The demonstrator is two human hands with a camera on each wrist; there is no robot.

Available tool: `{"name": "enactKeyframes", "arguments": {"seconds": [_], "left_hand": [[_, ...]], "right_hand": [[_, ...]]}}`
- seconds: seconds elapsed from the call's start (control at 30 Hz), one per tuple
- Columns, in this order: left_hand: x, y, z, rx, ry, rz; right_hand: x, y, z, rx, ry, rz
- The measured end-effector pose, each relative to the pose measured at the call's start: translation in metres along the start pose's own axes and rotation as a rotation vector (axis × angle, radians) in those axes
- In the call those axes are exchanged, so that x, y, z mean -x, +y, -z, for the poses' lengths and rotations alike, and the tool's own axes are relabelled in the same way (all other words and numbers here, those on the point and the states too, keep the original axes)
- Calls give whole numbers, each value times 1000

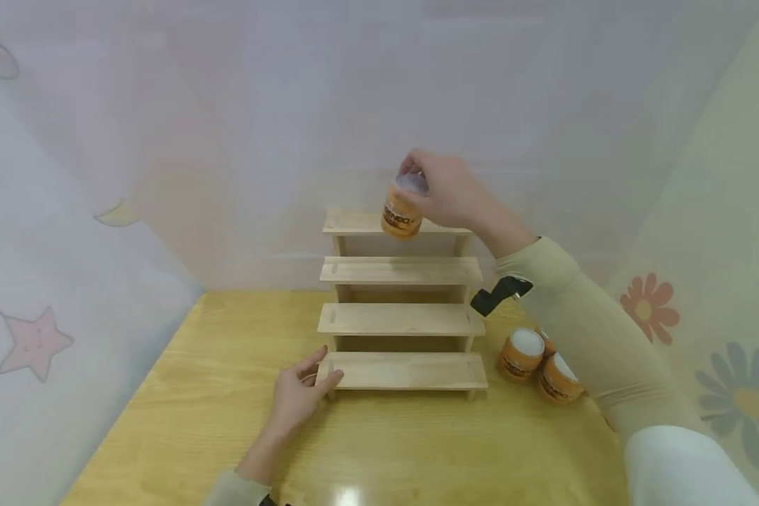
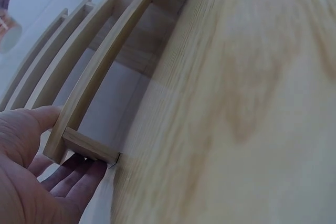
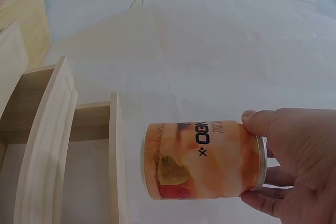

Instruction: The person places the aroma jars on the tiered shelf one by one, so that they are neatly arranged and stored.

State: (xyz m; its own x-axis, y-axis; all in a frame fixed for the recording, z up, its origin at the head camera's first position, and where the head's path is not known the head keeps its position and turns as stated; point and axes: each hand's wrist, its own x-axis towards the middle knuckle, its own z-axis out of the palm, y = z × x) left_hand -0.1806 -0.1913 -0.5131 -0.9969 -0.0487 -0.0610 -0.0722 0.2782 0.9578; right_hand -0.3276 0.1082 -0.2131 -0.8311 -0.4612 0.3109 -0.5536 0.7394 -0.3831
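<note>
Premises type uncertain: a screened corner with nursery-like decor. Pale, creased, printed sheeting (image 1: 278,105), bearing a pink five-pointed star (image 1: 36,343) and red-petalled flower (image 1: 650,308), borders the far and left edges of a yellow wood-grain table (image 1: 392,443).

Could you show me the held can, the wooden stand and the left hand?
Held can (image 3: 202,161): right wrist view, printed side.
Wooden stand (image 1: 401,320): head view, second-lowest shelf.
Left hand (image 1: 295,397): head view, back.

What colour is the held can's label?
The can's label is mostly orange, clearest in the right wrist view.
</note>
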Motion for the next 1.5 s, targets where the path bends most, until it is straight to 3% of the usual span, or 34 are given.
{"name": "enactKeyframes", "arguments": {"seconds": [0.33,0.67,1.17,1.5], "left_hand": [[-3,-1,-1,4,21,-3],[-8,-1,1,5,26,-28],[-5,0,-2,24,36,-31],[-4,5,-4,10,43,-41]], "right_hand": [[-55,-23,-19,21,46,58],[-91,-37,-36,38,-10,57],[-106,-35,-59,18,-127,117],[-97,-27,-71,-31,15,96]]}}
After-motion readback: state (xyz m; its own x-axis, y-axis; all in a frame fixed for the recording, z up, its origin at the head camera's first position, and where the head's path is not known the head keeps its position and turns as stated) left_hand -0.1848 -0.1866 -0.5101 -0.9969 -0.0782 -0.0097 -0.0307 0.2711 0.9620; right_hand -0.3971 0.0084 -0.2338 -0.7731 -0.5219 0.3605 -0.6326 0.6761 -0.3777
